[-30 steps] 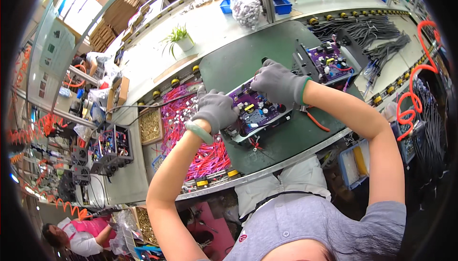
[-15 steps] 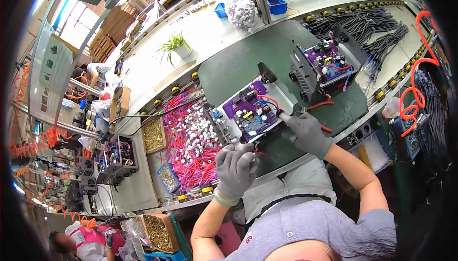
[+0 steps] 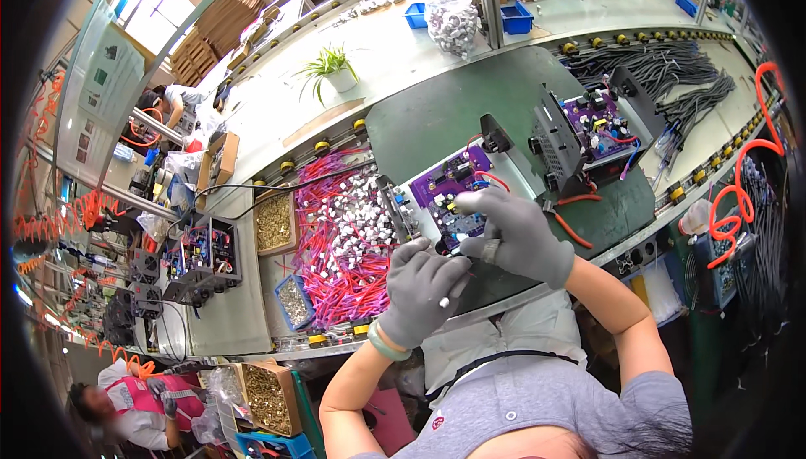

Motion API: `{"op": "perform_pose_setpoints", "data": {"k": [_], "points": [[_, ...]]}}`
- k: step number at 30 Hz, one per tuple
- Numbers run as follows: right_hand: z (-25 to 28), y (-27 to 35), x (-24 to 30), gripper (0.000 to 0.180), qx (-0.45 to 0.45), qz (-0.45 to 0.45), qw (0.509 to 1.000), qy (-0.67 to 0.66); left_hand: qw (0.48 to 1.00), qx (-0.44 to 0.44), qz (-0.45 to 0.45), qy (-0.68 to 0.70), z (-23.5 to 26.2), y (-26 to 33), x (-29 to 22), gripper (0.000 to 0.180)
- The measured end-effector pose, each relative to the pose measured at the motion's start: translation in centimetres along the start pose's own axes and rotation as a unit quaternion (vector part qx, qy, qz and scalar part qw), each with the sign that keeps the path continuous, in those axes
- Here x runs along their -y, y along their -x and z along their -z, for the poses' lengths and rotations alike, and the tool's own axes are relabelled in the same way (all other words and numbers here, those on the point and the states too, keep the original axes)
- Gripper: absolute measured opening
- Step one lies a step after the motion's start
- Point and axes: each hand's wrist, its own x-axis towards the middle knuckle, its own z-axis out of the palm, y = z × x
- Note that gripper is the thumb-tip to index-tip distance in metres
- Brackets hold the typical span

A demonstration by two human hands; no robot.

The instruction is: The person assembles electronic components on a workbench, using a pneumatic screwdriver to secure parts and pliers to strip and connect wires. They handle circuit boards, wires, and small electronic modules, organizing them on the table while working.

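A metal chassis [image 3: 524, 175] with a purple circuit board [image 3: 434, 186] lies in front of me on the green mat. Both my hands wear grey gloves. At the chassis's near left corner is my left hand [image 3: 424, 289], its fingers curled together; what they pinch is hidden. A small white connector [image 3: 444, 302] shows against this hand. Over the board's near right part reaches my right hand [image 3: 525, 237], index finger and thumb apart, with nothing visible between them. Red-handled cutters [image 3: 573, 226] rest on the mat right of it.
Left of the chassis lies a heap of red and purple wires with white connectors [image 3: 348, 237]. Beside it are a box of brass-coloured parts [image 3: 275, 222] and a blue tray [image 3: 293, 301]. A second chassis [image 3: 561, 144] stands at right, before black cables [image 3: 646, 69].
My right hand has moved left from the chassis's right side to over the board, its fingers parting. My left hand stays by the near corner. The view has shifted slightly.
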Motion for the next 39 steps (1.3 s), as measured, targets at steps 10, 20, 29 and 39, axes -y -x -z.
{"op": "perform_pose_setpoints", "data": {"k": [10,20,29,39], "points": [[-0.9,-2.7,-1.1,0.023,0.157,0.077,0.976,-0.133,0.993,-0.098,0.07,0.009,1.1,-5.7,8.3,0.004],[-0.6,-2.6,-1.7,0.035,0.239,0.159,0.957,0.026,0.959,-0.084,0.201,0.18,-2.2,-3.8,10.4,0.011],[-2.8,-3.8,-1.3,0.009,0.134,0.167,0.965,0.149,0.947,-0.103,0.206,0.224,-2.5,-3.7,10.5,0.008],[-3.7,-4.1,-1.3,0.015,0.056,0.098,0.988,0.103,0.935,-0.153,0.221,0.23,-2.8,-4.1,10.0,0.009]]}}
